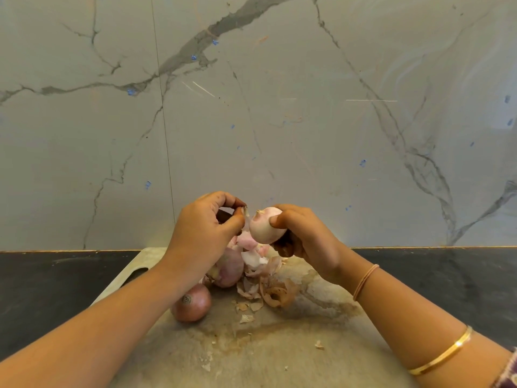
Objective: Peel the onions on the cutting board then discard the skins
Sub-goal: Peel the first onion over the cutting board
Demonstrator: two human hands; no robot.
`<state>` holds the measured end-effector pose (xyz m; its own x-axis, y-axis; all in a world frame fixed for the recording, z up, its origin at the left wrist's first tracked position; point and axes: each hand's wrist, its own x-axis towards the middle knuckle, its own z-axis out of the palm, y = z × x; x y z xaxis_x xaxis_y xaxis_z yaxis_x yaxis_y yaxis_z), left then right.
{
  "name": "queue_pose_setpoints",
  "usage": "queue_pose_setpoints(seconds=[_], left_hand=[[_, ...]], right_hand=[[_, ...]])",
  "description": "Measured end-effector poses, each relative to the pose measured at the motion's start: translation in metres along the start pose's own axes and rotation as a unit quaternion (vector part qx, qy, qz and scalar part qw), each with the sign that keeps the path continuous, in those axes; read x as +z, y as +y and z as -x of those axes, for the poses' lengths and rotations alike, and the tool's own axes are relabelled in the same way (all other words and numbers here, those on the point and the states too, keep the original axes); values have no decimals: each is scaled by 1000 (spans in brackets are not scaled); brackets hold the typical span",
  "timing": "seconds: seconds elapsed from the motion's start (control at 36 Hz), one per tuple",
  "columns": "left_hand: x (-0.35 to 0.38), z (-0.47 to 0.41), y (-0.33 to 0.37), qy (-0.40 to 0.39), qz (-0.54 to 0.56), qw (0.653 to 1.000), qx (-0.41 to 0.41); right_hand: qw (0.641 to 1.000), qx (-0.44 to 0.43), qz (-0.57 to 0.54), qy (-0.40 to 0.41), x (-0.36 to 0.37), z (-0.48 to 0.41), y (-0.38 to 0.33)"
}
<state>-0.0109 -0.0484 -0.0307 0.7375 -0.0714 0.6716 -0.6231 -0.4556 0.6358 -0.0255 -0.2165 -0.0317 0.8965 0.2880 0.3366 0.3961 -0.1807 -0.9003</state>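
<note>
My right hand (305, 236) grips a pale, mostly peeled onion (264, 226) held up above the cutting board (279, 351). Just left of it, my left hand (201, 233) pinches a thin strip of skin (246, 212) between thumb and fingertips. Two unpeeled reddish onions lie on the board below my left wrist: one (191, 303) nearest me, the other (228, 268) behind it. A heap of torn skins (268, 287) lies to their right, under the held onion.
The board lies on a dark countertop (47, 289) that runs along a grey marble-patterned wall (279, 107). Small skin flakes (246, 319) dot the stained middle of the board. Bangles sit on my right forearm.
</note>
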Motion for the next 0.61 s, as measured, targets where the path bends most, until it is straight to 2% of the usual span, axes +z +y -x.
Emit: queue_pose_setpoints(seconds=[0.14,0.22,0.39,0.61], left_hand=[[-7,-5,-4,30,43,998,-42],[-5,-3,-1,23,64,997,-43],[-1,2,3,-2,50,999,-15],[-3,1,1,24,38,999,-24]], right_hand=[[996,50,-56,-44,4,2,0],[992,67,-94,-52,4,1,0],[984,53,-170,-17,-4,-3,2],[981,56,-186,5,-5,-4,4]])
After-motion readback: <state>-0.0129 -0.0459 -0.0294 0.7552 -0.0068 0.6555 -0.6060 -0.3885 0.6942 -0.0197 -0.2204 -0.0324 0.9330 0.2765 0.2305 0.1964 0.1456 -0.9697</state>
